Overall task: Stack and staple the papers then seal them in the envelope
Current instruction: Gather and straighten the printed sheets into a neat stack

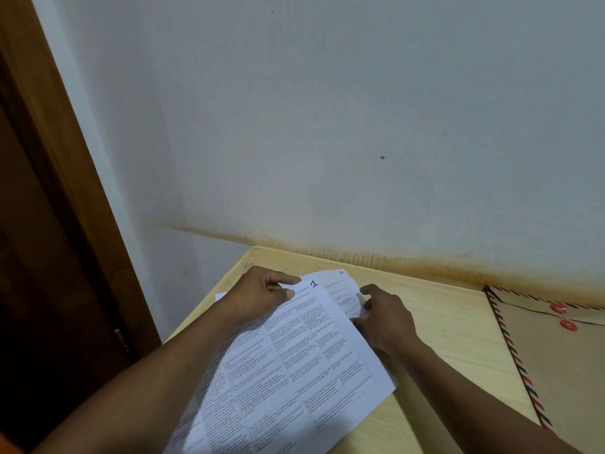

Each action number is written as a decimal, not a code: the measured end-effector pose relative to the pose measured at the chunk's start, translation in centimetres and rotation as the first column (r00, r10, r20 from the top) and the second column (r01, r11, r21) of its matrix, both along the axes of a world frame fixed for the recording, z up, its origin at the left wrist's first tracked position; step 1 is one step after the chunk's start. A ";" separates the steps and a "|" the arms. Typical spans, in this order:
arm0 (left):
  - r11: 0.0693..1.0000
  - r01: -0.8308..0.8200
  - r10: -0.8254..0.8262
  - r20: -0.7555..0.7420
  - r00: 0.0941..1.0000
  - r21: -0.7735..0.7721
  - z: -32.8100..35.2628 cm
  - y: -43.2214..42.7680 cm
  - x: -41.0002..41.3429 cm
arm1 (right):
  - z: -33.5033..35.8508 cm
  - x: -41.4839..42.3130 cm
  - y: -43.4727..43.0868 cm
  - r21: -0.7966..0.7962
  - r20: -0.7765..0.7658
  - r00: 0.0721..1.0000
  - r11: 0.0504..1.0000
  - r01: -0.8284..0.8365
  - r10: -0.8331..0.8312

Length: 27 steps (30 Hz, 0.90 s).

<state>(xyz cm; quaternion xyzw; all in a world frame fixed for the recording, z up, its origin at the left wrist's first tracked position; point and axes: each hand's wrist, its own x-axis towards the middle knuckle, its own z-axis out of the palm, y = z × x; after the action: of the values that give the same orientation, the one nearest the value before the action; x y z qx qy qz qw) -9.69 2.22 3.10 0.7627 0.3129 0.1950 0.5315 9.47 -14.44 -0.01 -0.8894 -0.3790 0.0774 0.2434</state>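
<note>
Now the left hand [262,298] pinches the papers [294,365] at the top, the right hand [384,319] grips their side; stacking step, next the edges need lining up

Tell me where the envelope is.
In the head view, the envelope lies on the table at far right, by the wall, right of the right hand.

Dim, even indoor light; soft shadows under the forearms; wide-angle bending at the edges; slight softness throughout
</note>
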 end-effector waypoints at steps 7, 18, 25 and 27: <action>0.999 -0.021 0.019 0.032 0.999 0.039 0.2 -0.3 0.4 | 0.6 1.5 -0.4 0.053 -0.247 0.968 0.997 0.055 -0.041; 0.997 -0.046 0.043 0.055 0.998 0.066 -0.7 -0.6 2.4 | 2.6 3.8 -2.8 0.150 -0.655 0.756 0.983 0.108 0.017; 0.995 -0.029 0.027 0.017 0.999 0.100 -1.4 -1.4 2.9 | 2.9 3.9 -3.4 0.222 -0.710 0.684 0.975 -0.011 0.170; 0.994 -0.029 0.028 0.020 0.999 0.104 -1.7 -1.6 3.1 | 3.3 3.9 -3.6 0.225 -0.702 0.683 0.973 -0.056 0.201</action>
<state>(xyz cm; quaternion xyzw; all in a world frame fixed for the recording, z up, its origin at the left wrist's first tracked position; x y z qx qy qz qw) -6.56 0.61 1.44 0.7830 0.3083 0.2256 0.4909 13.33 -18.01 3.27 -0.7320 -0.3202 0.4013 0.4479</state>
